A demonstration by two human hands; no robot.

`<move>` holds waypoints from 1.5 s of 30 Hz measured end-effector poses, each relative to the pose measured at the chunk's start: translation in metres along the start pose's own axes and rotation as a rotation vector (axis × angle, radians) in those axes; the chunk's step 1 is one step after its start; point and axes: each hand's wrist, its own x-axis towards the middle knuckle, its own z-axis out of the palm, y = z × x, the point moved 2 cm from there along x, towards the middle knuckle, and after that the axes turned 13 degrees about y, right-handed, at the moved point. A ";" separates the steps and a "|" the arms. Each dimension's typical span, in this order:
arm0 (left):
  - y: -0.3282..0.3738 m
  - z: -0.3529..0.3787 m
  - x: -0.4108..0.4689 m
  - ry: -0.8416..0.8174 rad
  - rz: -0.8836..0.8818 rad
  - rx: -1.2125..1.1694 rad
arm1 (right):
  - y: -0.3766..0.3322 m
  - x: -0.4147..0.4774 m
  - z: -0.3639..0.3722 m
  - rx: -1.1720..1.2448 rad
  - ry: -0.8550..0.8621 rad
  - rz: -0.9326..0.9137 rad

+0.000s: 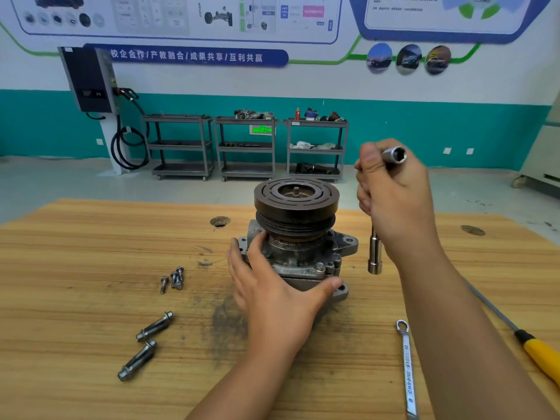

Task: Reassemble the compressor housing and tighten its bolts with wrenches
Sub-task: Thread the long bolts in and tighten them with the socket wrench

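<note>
Chrome socket wrench [375, 256] gripped in right hand [394, 201], left hand [272, 292] splayed steadying grey metal compressor [297, 237]; tightening likely next needs socket seated on near flange bolt [319, 266].

L hand [272, 295] spread against compressor [298, 219] on table [75, 268]. R hand [397, 201] grips socket wrench [375, 256] upright just beside it. Bolts [174, 277] lie L, spanner [407, 368] & screwdriver [542, 356] R.
</note>
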 end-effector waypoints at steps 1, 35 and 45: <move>0.000 0.000 0.000 -0.001 -0.002 -0.017 | 0.004 0.001 0.001 -0.089 -0.032 -0.012; -0.035 -0.043 0.063 -0.476 -0.112 -0.377 | -0.009 -0.012 -0.003 -0.342 -0.213 -0.110; -0.059 -0.076 0.092 0.117 -0.254 -0.129 | -0.007 -0.014 0.000 -0.334 -0.218 -0.104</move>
